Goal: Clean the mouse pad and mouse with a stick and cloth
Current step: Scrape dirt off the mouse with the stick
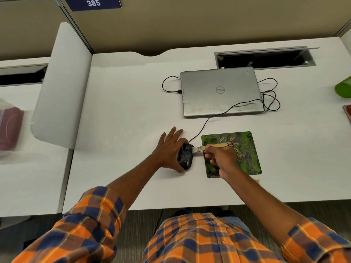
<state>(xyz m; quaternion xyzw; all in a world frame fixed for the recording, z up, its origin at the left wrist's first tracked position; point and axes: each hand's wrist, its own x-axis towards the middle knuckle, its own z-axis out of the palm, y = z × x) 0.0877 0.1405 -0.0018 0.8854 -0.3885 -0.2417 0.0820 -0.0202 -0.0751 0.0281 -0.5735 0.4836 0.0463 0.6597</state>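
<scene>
A black wired mouse [186, 156] with pale specks on its top lies on the white desk, just left of the green patterned mouse pad [247, 152]. My left hand [169, 149] rests against the mouse's left side, thumb at its near end and fingers spread on the desk. My right hand [220, 158] hovers over the pad's left part and grips a wooden stick [212, 147]. The stick's pale tip touches the front right of the mouse. No cloth shows in view.
A closed grey laptop [221, 92] lies behind the pad, with the mouse cable [214, 116] running across it in loops. A cable hatch [266, 58] is open at the back. A white divider [60, 88] stands left, a green object [343, 88] at the right edge.
</scene>
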